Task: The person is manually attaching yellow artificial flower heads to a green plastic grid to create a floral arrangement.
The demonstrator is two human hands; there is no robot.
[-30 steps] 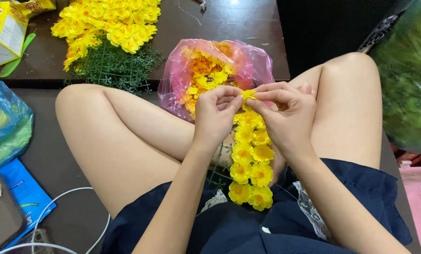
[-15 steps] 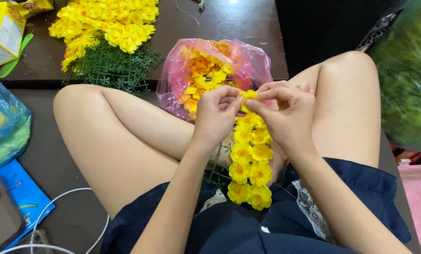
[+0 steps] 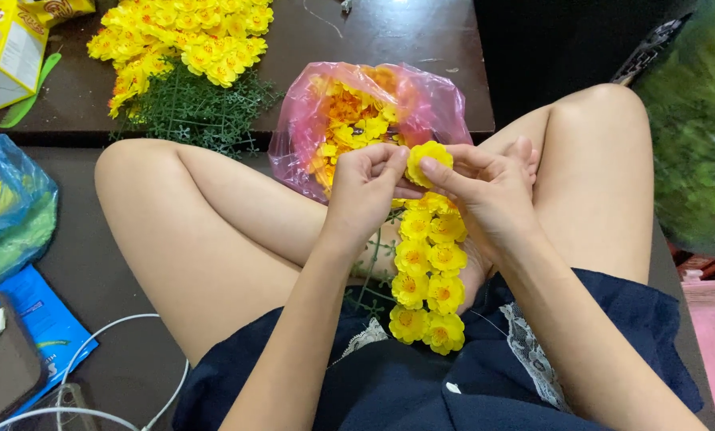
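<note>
My left hand (image 3: 365, 191) and my right hand (image 3: 485, 187) meet above my lap and pinch one yellow artificial flower (image 3: 428, 155) between their fingertips. Just below them a green plastic stem with a double row of yellow flowers (image 3: 429, 271) runs down across my crossed legs. Behind my hands lies a pink plastic bag (image 3: 369, 120) full of loose yellow and orange flower heads.
A finished bunch of yellow flowers on green foliage (image 3: 186, 56) lies on the dark table, beside a yellow carton (image 3: 6, 52). A blue plastic bag (image 3: 10, 207), a blue packet (image 3: 46, 323) and white cables (image 3: 94, 375) sit left. A green bag (image 3: 693, 136) is on the right.
The flower head between my fingers has turned so its yellow face shows and sits higher at the top of the row. My hands have barely shifted.
</note>
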